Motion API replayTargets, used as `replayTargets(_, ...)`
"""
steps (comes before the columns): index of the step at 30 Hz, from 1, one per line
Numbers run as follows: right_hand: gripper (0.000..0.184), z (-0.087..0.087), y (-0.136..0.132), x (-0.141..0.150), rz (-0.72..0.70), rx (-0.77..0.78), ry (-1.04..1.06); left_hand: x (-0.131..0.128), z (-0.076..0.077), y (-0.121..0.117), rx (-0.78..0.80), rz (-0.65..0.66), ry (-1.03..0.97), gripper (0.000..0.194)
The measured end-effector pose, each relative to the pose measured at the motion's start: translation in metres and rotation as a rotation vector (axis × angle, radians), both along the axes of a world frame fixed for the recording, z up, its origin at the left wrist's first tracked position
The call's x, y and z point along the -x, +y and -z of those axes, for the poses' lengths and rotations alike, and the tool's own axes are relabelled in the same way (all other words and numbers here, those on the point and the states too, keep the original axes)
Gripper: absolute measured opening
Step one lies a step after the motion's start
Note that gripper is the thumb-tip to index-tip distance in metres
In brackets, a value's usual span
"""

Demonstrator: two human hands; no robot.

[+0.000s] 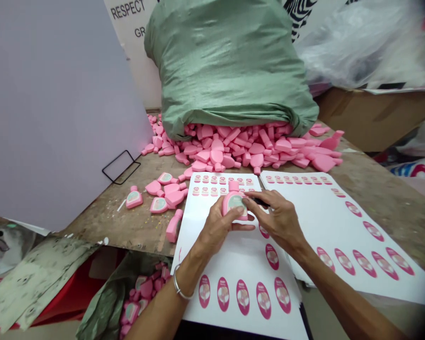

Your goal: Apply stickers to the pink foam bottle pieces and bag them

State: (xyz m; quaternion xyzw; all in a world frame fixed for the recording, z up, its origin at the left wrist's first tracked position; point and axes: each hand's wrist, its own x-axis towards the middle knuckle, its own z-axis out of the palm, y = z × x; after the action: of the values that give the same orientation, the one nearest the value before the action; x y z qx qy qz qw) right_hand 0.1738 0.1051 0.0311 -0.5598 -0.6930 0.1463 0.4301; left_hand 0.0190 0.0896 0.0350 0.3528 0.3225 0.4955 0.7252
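Note:
A small pink bottle [227, 202] with a pale oval label on its front is held upright over the sticker sheets. My left hand [216, 224] is closed around its lower left side, the thumb pressed on the label. At the bottle's right edge, my right hand [278, 215] has its thumb and forefinger against the label side. A slim dark object [260, 202] shows between the fingers of that hand; its kind is hard to make out. Below both hands lies a white sticker sheet [230, 257] with pink oval and small rectangular labels.
A second sticker sheet [286, 191] lies to the right. Behind, a green sack [230, 61] spills a heap of pink bottles [233, 146]. Several bottles [170, 193], some labelled, lie left near a black wire stand [121, 167]. Below the table edge, an open bag [106, 302] holds more bottles.

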Motion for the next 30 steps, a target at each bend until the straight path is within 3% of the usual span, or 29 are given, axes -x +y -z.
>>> replayTargets(3, 0.049, -0.005, 0.004, -0.002, 0.083, -0.01, -0.059, -0.001, -0.004, -0.006, -0.004, 0.025, 0.035, 0.034)
replayTargets(6, 0.061, -0.005, 0.012, -0.002, -0.09, 0.184, 0.099, 0.003, -0.01, -0.018, -0.033, 0.087, 0.062, 0.034)
replayTargets(8, 0.061, 0.0, 0.02, -0.002, -0.113, 0.276, 0.149, 0.016, -0.014, -0.026, -0.095, 0.088, 0.177, 0.033)
replayTargets(11, 0.056, 0.008, 0.037, 0.004, -0.063, 0.29, 0.105, 0.051, -0.01, -0.037, -0.238, -0.178, 0.694, 0.029)
replayTargets(14, 0.044, 0.01, 0.056, 0.029, -0.225, 0.224, -0.105, 0.087, 0.008, -0.038, -0.363, -0.519, 1.347, 0.048)
replayTargets(16, 0.038, 0.006, 0.072, 0.06, -0.349, 0.176, -0.329, 0.104, 0.025, -0.035, -0.424, -0.553, 1.679, 0.061)
replayTargets(20, 0.047, -0.004, 0.108, 0.129, -0.548, 0.162, -0.686, 0.131, 0.051, -0.028, -0.427, -0.531, 2.07, 0.05)
replayTargets(22, 0.056, -0.006, 0.123, 0.157, -0.632, 0.186, -0.766, 0.154, 0.056, -0.026, -0.35, -0.552, 2.116, 0.051)
replayTargets(25, 0.083, -0.003, 0.135, 0.182, -0.727, 0.261, -0.885, 0.204, 0.057, -0.012, -0.334, -0.512, 1.922, 0.065)
replayTargets(27, 0.1, 0.0, 0.138, 0.19, -0.766, 0.311, -0.944, 0.24, 0.053, 0.009, -0.346, -0.551, 1.686, 0.068)
replayTargets(30, 0.109, 0.004, 0.143, 0.2, -0.755, 0.35, -0.997, 0.277, 0.045, 0.057, -0.302, -0.566, 1.39, 0.051)
